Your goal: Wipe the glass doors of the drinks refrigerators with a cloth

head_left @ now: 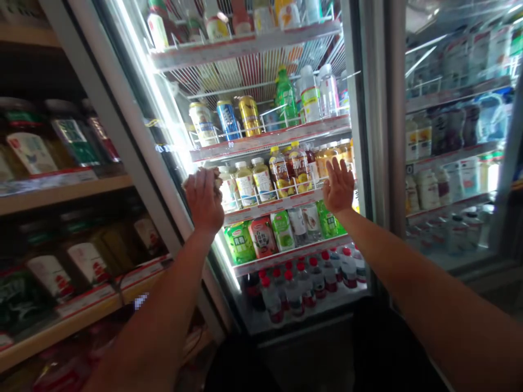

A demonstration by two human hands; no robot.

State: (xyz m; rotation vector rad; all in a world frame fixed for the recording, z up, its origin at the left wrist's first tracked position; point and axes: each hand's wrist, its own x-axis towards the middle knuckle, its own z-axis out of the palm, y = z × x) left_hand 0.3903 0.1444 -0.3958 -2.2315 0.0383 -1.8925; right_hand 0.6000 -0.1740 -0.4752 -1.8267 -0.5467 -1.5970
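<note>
My left hand (204, 200) is closed over a crumpled, light-coloured cloth (217, 179), part of which sticks out past the fingers. It is at the left side of a lit drinks fridge, beside the bright light strip (180, 118). Closest to it are pale yellow bottles (245, 182) with white labels on a middle shelf. My right hand (339, 188), palm forward and fingers stretched out, holds nothing. It is in front of the right part of that shelf, near brown tea bottles with yellow caps (300, 169). Whether either hand touches a glass door is unclear.
Below are green and red drink cartons (263, 237) and red-capped bottles (304, 283). Cans (249, 115) and a green bottle (286, 98) stand one shelf up. Wooden shelves (69, 193) with bottles are at left, another fridge (457, 136) at right.
</note>
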